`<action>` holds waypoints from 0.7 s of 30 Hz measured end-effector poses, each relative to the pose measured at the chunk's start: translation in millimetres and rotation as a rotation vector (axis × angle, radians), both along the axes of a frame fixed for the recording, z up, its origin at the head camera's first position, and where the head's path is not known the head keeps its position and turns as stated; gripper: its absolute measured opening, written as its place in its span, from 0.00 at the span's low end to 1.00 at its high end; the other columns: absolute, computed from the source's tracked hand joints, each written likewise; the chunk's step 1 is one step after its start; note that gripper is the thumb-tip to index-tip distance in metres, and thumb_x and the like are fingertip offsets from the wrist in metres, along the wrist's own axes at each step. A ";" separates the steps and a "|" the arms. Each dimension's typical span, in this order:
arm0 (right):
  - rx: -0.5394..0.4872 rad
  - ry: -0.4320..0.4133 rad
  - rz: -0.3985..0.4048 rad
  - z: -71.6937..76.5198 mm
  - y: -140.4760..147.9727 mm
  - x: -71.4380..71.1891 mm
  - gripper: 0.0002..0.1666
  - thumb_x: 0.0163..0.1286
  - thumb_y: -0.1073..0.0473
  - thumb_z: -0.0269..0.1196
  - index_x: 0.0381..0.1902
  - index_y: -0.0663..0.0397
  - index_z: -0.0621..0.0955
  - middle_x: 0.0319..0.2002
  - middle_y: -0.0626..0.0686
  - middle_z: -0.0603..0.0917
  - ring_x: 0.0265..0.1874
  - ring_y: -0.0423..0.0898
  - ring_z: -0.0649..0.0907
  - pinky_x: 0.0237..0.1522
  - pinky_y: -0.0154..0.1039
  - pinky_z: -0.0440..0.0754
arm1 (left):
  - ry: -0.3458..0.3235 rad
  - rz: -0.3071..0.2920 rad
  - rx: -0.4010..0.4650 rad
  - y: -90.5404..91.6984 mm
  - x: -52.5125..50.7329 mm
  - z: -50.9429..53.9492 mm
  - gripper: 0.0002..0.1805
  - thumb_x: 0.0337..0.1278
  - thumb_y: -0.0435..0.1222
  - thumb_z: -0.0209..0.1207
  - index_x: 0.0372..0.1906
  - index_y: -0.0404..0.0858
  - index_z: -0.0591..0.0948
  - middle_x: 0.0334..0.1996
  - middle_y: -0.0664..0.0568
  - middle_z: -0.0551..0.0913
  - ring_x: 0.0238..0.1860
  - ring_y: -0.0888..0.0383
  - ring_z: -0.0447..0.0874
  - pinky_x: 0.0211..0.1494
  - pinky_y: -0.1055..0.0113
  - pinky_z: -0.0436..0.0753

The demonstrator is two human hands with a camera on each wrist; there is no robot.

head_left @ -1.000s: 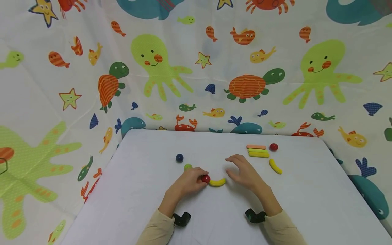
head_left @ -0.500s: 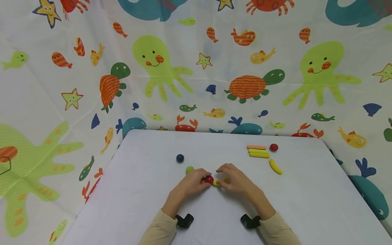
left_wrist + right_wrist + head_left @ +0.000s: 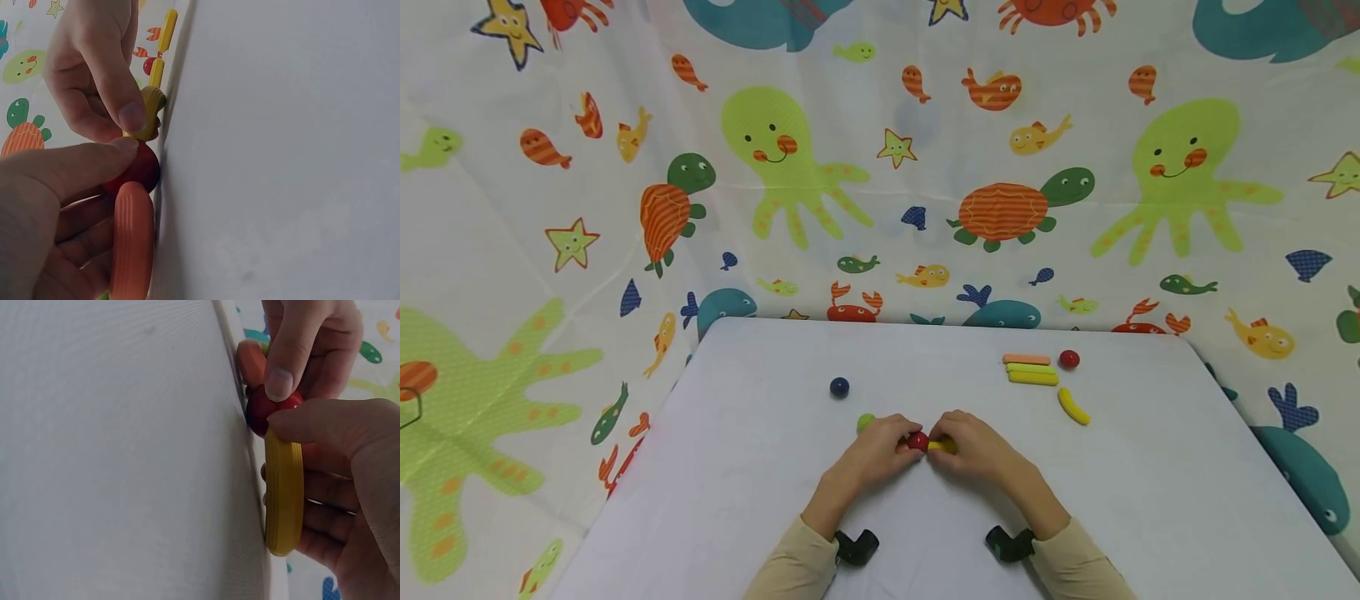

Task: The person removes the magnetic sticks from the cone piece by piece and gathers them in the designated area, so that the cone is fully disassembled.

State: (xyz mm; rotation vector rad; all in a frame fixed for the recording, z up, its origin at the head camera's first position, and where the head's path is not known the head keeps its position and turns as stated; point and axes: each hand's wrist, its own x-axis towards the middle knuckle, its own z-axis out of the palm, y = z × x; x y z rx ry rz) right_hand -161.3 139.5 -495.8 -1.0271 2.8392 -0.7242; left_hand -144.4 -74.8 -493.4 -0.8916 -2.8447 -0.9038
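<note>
At the middle of the table in the head view, my left hand [image 3: 871, 457] pinches a glossy red ball [image 3: 917, 442] between thumb and fingers. Close beside it, my right hand [image 3: 981, 450] grips a yellow curved stick [image 3: 284, 494], whose end meets the red ball. An orange ribbed stick [image 3: 132, 240] touches the ball's other side, under my left hand; the head view hides it. Just behind that hand a green ball [image 3: 865, 422] shows in part.
A dark blue ball [image 3: 839, 387] lies at the left. Towards the back right are an orange straight stick [image 3: 1027, 360], yellow straight sticks [image 3: 1033, 377], another red ball [image 3: 1069, 359] and a second yellow curved stick [image 3: 1073, 406]. A patterned cloth [image 3: 850, 200] hangs behind the white table [image 3: 730, 433].
My right hand has moved left and closed its fingers on the yellow curved stick. The left hand has slid slightly right with the red ball, and the green ball has shifted a little.
</note>
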 end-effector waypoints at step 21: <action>0.018 -0.026 -0.019 2.5 0.4 -3.2 0.07 0.62 0.55 0.70 0.37 0.47 0.85 0.35 0.42 0.85 0.35 0.37 0.75 0.44 0.36 0.80 | -0.033 0.001 0.003 1.3 0.1 -2.8 0.19 0.62 0.39 0.67 0.56 0.36 0.83 0.46 0.50 0.87 0.40 0.65 0.78 0.44 0.75 0.79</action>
